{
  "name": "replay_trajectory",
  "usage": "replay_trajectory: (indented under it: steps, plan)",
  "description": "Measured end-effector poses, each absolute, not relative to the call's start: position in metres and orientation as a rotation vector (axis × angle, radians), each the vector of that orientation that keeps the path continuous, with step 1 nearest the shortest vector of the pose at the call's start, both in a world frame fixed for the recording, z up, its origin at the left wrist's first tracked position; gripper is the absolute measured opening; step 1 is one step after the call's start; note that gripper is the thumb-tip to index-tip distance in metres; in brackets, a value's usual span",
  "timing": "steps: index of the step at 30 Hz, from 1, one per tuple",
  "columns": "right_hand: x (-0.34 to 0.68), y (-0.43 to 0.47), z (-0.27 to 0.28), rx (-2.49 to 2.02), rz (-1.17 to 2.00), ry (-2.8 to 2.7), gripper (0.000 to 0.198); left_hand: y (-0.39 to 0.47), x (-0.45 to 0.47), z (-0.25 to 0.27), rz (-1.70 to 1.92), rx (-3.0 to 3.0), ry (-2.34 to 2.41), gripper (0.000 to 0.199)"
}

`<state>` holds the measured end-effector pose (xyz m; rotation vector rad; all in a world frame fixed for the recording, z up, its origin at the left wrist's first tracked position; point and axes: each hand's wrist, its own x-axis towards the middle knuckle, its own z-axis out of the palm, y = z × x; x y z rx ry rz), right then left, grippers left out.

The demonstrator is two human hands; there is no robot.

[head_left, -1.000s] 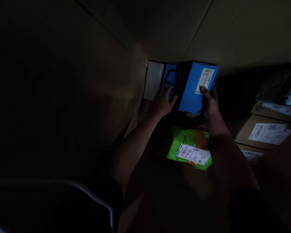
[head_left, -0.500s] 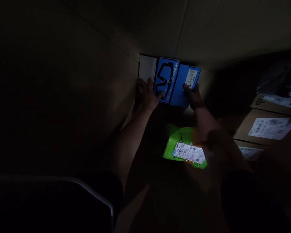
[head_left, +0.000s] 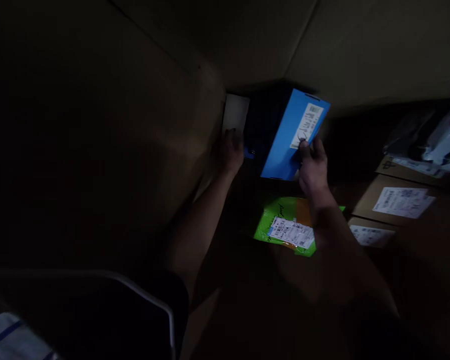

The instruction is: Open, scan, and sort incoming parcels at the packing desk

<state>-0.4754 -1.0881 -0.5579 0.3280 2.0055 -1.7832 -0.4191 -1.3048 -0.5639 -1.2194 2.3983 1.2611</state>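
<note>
My right hand [head_left: 313, 162] grips a blue cardboard box [head_left: 281, 150] by its right side, thumb over the white barcode label [head_left: 308, 122]. The box is tilted, its labelled face turned up. My left hand [head_left: 230, 152] is closed on the lower part of a pale grey box [head_left: 236, 112] in the corner; its fingers are bent and partly in shadow. Between the two boxes lies a dark, shadowed space, where only a small blue patch [head_left: 249, 153] shows beside my left hand.
Brown cardboard walls [head_left: 165, 100] meet behind the boxes. A green and orange mailer bag [head_left: 266, 225] with a shipping label lies below my right hand. Labelled cartons [head_left: 367, 195] are stacked at the right, with a clear plastic-wrapped item [head_left: 442, 140] on top. Light is dim.
The right hand has tilted the blue box and drawn it rightward, away from the boxes by the left hand. The middle box with printed lettering has fallen into shadow. The view has shifted slightly.
</note>
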Motion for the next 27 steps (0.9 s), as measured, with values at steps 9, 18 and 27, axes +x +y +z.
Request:
replay_trajectory:
  steps: [9, 18, 27]
  plan:
    - [-0.483, -1.168, -0.594, 0.116, -1.338, 2.294, 0.072, -1.312, -0.424, -0.522, 1.035, -1.147, 2.639, 0.084]
    - [-0.473, -1.154, -0.625, 0.393, -1.226, 2.007, 0.082, -1.293, -0.435, -0.520, 0.744, -0.919, 2.658, 0.088]
    - [-0.461, -1.127, -0.572, 0.310, -1.104, 2.010, 0.085, -1.295, -0.442, -0.517, 0.692, -0.845, 2.743, 0.089]
